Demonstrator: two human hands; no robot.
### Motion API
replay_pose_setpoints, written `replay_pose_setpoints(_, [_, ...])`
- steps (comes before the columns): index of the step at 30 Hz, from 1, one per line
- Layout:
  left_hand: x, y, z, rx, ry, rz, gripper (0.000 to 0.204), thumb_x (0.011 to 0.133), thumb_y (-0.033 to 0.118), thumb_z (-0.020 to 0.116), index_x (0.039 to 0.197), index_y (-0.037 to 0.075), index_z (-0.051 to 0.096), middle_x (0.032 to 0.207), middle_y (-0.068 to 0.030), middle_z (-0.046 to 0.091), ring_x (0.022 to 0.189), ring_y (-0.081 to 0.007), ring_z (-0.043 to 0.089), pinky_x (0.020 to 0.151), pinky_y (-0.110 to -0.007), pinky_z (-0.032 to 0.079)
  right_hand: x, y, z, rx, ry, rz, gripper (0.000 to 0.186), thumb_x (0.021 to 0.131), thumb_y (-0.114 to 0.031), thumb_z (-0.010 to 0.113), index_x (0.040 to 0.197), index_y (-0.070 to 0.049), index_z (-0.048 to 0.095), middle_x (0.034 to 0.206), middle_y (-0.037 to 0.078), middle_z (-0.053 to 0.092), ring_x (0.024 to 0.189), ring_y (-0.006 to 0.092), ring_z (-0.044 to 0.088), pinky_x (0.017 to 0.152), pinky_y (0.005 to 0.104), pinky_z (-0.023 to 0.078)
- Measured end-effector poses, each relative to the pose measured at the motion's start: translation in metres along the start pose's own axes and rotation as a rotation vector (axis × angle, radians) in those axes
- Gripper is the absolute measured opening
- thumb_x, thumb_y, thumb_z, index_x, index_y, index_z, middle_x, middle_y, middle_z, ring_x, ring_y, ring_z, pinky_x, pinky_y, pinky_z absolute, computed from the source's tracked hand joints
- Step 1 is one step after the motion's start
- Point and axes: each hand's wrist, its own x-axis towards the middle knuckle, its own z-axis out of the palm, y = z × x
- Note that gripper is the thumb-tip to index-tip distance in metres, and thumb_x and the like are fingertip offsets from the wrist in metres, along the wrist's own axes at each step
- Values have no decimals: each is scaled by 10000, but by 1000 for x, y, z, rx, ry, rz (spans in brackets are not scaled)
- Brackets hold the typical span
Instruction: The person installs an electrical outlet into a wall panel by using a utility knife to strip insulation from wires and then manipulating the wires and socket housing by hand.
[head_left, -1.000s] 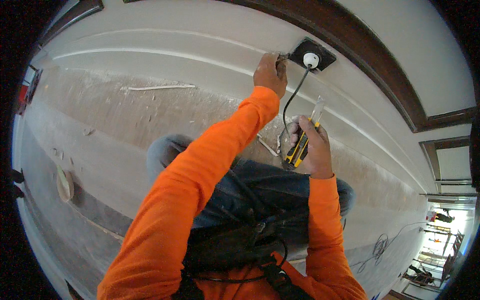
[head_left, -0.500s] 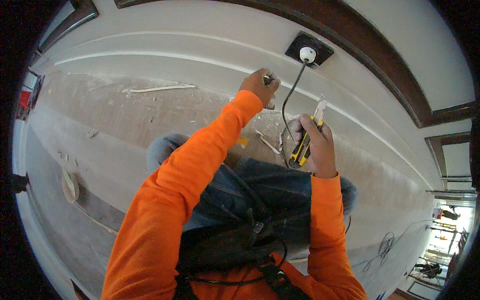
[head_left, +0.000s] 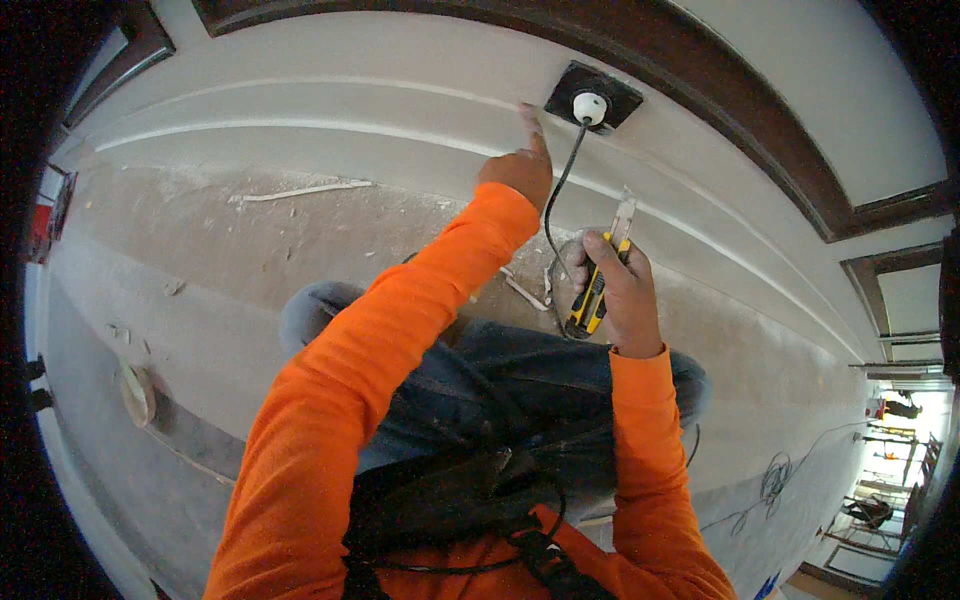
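Note:
My left hand (head_left: 518, 172) reaches to the white wall with its index finger stretched out near the moulding, left of a black outlet plate (head_left: 562, 92). Its other fingers are curled and partly hidden, and nothing shows in them. In my right hand (head_left: 630, 295) is a yellow and black utility knife (head_left: 588, 308), its blade pointing up toward the baseboard (head_left: 690, 232). A round white plug (head_left: 589, 109) sits in the outlet. From it a dark cord (head_left: 562, 178) hangs down between my hands, passing behind the knife hand.
Thin white strips (head_left: 308, 190) and crumbs lie on the dusty floor along the wall. Dark wood trim (head_left: 640, 55) runs above the outlet. A roll of tape or similar ring (head_left: 138, 396) lies at left. Loose cable (head_left: 775, 478) coils on the floor at right. My bent legs (head_left: 500, 380) are below my hands.
My left hand has risen along the wall toward the outlet, and its index finger has straightened from a curled grip. My right hand still holds the knife; the view has shifted slightly.

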Motion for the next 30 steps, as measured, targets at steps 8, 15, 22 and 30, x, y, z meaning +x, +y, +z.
replay_pose_setpoints(8, [-2, -33, 34, -255, -30, 356, 367, 915, 408, 601, 966, 55, 689, 857, -175, 703, 822, -350, 698, 738, -450, 551, -3, -12, -7, 66, 142, -28, 223, 967, -279, 622, 926, -60, 637, 721, 7, 609, 594, 83, 572, 539, 240, 460])
replay_pose_setpoints(15, [31, -39, 19, -825, 96, -99, 521, 874, 516, 665, 891, 0, 739, 851, -202, 713, 813, -352, 686, 745, -425, 519, -8, -19, 0, 23, 96, 20, 229, 964, -271, 622, 951, -42, 624, 744, 19, 604, 606, 91, 564, 554, 250, 471])
replay_pose_setpoints(22, [37, -37, 50, -1290, 112, -227, 445, 927, 429, 665, 810, 2, 712, 670, -28, 631, 606, -115, 546, 569, -323, 471, 1, -6, -4, 28, 91, -7, 214, 975, -251, 605, 957, -39, 622, 741, 23, 604, 595, 94, 565, 538, 257, 480])
replay_pose_setpoints(30, [37, -40, 33, -1106, 134, -198, 457, 909, 431, 679, 856, -19, 736, 663, -128, 662, 579, -188, 605, 589, -358, 490, 2, -6, -6, 20, 58, 31, 222, 974, -258, 614, 946, -38, 622, 763, 30, 617, 609, 98, 567, 562, 251, 479])
